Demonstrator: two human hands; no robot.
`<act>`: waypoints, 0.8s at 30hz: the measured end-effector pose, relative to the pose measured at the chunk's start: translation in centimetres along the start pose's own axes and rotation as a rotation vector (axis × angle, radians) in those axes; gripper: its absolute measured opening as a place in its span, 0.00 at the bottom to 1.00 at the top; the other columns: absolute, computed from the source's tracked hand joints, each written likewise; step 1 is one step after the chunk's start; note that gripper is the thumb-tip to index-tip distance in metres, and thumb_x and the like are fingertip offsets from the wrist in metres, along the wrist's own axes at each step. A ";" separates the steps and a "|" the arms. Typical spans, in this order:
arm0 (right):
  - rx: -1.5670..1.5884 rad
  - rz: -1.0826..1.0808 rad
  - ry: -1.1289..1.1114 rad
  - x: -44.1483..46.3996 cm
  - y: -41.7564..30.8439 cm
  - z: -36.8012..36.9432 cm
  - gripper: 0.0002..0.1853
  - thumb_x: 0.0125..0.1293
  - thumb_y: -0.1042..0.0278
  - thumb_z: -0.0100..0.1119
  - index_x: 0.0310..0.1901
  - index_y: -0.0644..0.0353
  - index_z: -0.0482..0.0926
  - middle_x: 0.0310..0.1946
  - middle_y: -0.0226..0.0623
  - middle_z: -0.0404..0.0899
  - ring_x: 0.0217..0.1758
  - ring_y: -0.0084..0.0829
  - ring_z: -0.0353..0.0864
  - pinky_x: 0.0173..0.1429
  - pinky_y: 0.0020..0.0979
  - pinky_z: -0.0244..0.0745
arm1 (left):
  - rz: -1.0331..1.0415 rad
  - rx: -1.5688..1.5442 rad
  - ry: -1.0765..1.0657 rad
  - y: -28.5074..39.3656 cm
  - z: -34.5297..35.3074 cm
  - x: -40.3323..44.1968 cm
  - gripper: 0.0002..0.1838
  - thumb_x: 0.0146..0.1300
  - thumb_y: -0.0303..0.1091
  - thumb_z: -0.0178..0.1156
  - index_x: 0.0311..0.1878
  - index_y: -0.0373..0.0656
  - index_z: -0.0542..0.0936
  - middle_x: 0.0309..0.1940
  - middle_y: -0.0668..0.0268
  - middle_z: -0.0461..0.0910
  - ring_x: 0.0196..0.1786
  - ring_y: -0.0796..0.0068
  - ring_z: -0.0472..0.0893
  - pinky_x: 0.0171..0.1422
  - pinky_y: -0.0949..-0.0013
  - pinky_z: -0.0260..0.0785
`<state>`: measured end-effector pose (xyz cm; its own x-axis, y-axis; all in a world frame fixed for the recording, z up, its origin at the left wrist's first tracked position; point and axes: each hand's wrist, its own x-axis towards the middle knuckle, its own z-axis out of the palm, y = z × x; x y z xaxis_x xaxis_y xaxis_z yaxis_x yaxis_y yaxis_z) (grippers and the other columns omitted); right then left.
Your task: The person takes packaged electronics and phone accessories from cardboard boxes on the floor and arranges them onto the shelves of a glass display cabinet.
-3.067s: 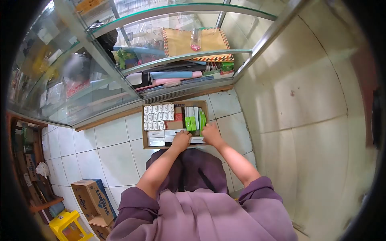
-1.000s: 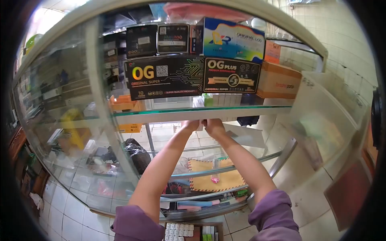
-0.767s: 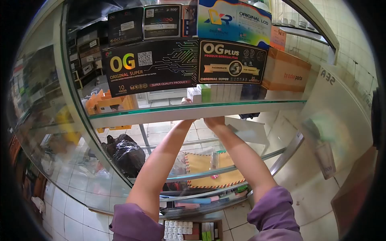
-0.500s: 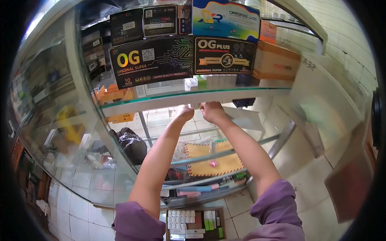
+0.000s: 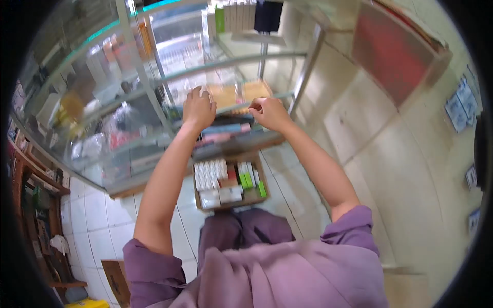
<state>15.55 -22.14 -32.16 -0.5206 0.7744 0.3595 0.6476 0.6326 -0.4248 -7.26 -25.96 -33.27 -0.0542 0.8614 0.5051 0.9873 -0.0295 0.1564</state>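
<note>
My left hand [image 5: 199, 109] is raised in front of the glass display case [image 5: 300, 77], its fingers apart and loosely bent, with nothing visible in it. To its right, my right hand [image 5: 270, 113] has its fingers curled toward the thumb; I see no object in it. Behind both hands lies a tan envelope [image 5: 257, 91] with a striped border, on a shelf of the case. Pink and blue items [image 5: 226, 134] lie below it. On the floor before the case is an open carton [image 5: 265, 177] holding several white boxes [image 5: 210, 174] and green boxes [image 5: 247, 180].
My knees [image 5: 246, 228] are close to the carton. A red-faced panel [image 5: 393, 56] stands at the upper right. Blue-and-white packets [image 5: 460, 110] are at the far right, and wooden shelving [image 5: 20, 185] is at the far left. A brown box [image 5: 117, 280] sits at the lower left.
The view has tilted down, bringing the floor carton and my knees into sight. Both hands have come off the upper shelf's edge and down; my left fingers have opened.
</note>
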 end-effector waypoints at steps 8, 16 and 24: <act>-0.150 0.228 -0.289 -17.6 6.6 12.6 0.11 0.51 0.63 0.60 0.37 0.52 0.82 0.35 0.36 0.82 0.43 0.36 0.80 0.49 0.45 0.70 | 0.049 -0.414 -0.342 3.6 7.8 -18.0 0.16 0.50 0.32 0.62 0.44 0.40 0.77 0.45 0.50 0.74 0.50 0.49 0.75 0.54 0.54 0.69; -0.459 0.178 -0.372 -22.7 12.7 22.1 0.09 0.52 0.68 0.55 0.34 0.55 0.81 0.42 0.39 0.73 0.52 0.40 0.70 0.52 0.44 0.64 | -0.247 -0.550 -0.706 6.2 21.5 -25.5 0.24 0.51 0.35 0.65 0.50 0.35 0.73 0.50 0.46 0.72 0.56 0.47 0.70 0.62 0.56 0.63; -0.648 0.071 -0.442 -21.0 13.0 28.3 0.07 0.54 0.66 0.53 0.29 0.57 0.80 0.33 0.35 0.71 0.41 0.34 0.69 0.44 0.37 0.61 | -0.548 -0.230 -0.435 8.3 28.3 -23.1 0.30 0.45 0.47 0.70 0.44 0.35 0.72 0.43 0.51 0.73 0.47 0.53 0.74 0.50 0.54 0.66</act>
<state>19.17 -29.82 -68.78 -0.5508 0.8316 -0.0715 0.8121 0.5537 0.1841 6.40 -31.76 -67.63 -0.4195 0.9049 -0.0721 0.7762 0.3988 0.4883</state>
